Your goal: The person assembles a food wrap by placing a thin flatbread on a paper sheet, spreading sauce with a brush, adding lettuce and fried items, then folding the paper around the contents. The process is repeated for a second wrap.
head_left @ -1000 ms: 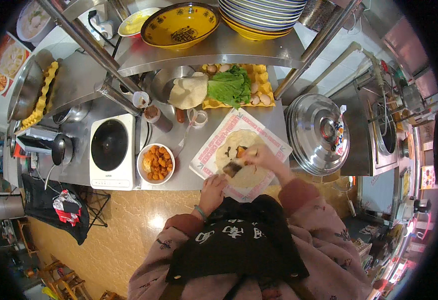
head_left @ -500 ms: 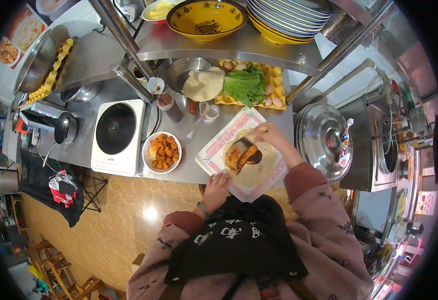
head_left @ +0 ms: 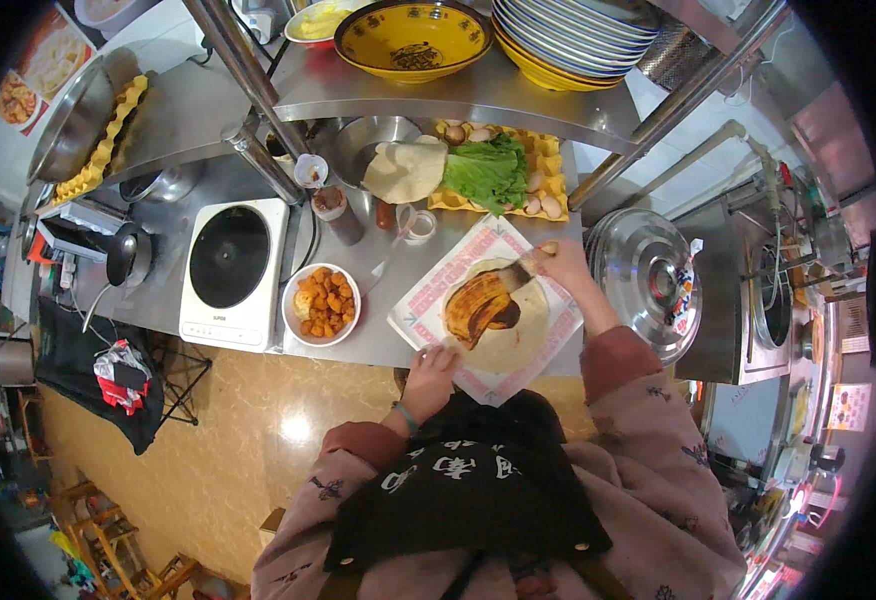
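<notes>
A round pale flatbread (head_left: 523,340) lies on a white sheet of paper with red and blue print (head_left: 421,292), at the counter's front edge. Reddish-brown sauce (head_left: 473,308) is smeared over its left and middle part. My right hand (head_left: 564,266) is closed on a flat brush (head_left: 514,274), whose bristles touch the bread near the sauce's right end. The stub of its handle shows above my fingers. My left hand (head_left: 431,378) lies with its fingers stretched out on the lower left edge of the paper and bread.
Left of the paper stand a white bowl of orange-brown fried chunks (head_left: 324,306) and an induction cooker with a black pan (head_left: 228,258). Behind are another flatbread (head_left: 405,170), lettuce (head_left: 486,172), a yellow egg tray (head_left: 548,160) and a sauce bottle (head_left: 336,212). A steel shelf (head_left: 438,105) overhangs the back.
My right hand has moved a little right with the brush, which has swung from mid-bread to the sauce's right end. The sauce shows as a wider smear. My left hand stays in place.
</notes>
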The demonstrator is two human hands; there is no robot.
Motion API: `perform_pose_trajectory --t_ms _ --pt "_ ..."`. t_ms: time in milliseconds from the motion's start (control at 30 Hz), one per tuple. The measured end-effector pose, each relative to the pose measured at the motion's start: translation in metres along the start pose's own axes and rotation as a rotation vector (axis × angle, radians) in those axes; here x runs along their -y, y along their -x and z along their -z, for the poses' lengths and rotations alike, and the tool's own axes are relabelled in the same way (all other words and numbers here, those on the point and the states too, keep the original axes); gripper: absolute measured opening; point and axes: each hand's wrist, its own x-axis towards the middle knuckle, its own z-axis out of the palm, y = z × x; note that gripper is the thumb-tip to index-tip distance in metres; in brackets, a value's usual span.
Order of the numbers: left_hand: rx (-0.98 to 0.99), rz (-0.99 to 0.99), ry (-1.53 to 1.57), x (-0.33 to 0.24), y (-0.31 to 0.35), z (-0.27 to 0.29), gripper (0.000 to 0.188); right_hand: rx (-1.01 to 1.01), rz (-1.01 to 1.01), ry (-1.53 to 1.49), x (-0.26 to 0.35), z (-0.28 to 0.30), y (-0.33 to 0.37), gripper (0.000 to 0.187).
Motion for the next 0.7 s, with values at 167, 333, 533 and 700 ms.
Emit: perform_pose_trajectory --t_ms 167,333,533,700 --pt "-0.002 -0.015 0.030 0.002 -0.004 0.004 0.042 -0.050 0.099 -0.252 -0.004 -0.023 0.027 0.018" --pt "0.043 0.007 -0.019 0.001 -0.006 0.009 0.041 -0.329 0.041 0.023 -0.025 -0.009 0.055 0.019" --pt "0.048 -0.024 -0.041 0.001 -0.004 0.008 0.041 -0.154 0.031 -0.636 -0.031 -0.030 0.083 0.015" --pt "0.072 -0.012 -0.053 0.003 -0.003 0.007 0.043 -0.184 -0.257 -0.455 -0.035 -0.019 0.117 0.016"
